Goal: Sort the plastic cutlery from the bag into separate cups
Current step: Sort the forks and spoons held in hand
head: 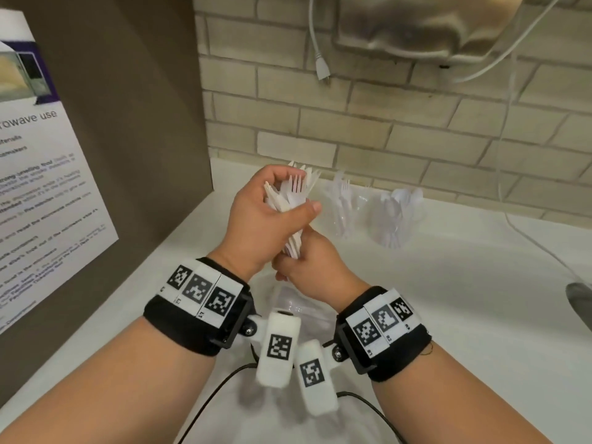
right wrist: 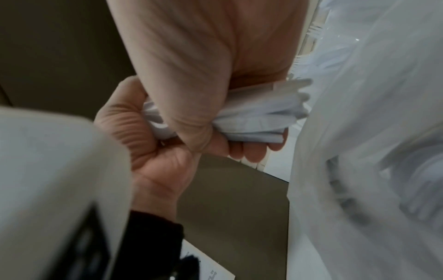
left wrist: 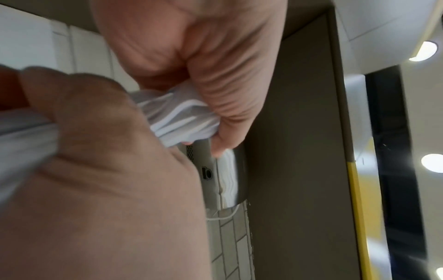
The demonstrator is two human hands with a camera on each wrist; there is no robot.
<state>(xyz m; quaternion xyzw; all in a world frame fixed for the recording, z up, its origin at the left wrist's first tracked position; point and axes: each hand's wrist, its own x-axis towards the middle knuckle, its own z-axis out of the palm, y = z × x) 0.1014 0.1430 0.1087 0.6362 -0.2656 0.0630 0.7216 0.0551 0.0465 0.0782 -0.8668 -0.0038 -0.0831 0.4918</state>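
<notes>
I hold a bundle of white plastic cutlery [head: 299,190] upright over the white counter [head: 464,299], fork tines and knife tips pointing up. My left hand [head: 262,219] grips its upper part, fingers curled round it. Just below, my right hand [head: 309,265] grips the handle ends. The wrist views show the same bundle [left wrist: 177,117] [right wrist: 251,117], with the left hand [left wrist: 203,75] and the right hand [right wrist: 191,66] curled on it. A clear plastic bag [head: 298,304] lies under my wrists. Behind stand a clear cup with forks [head: 344,208] and a clear cup with spoons [head: 397,219].
A brown panel [head: 144,123] with a printed microwave notice [head: 41,203] closes the left side. A brick-tile wall [head: 416,139] runs behind the cups, with a white plug [head: 322,70] hanging from a cable. A metal object [head: 579,304] juts in at the right edge.
</notes>
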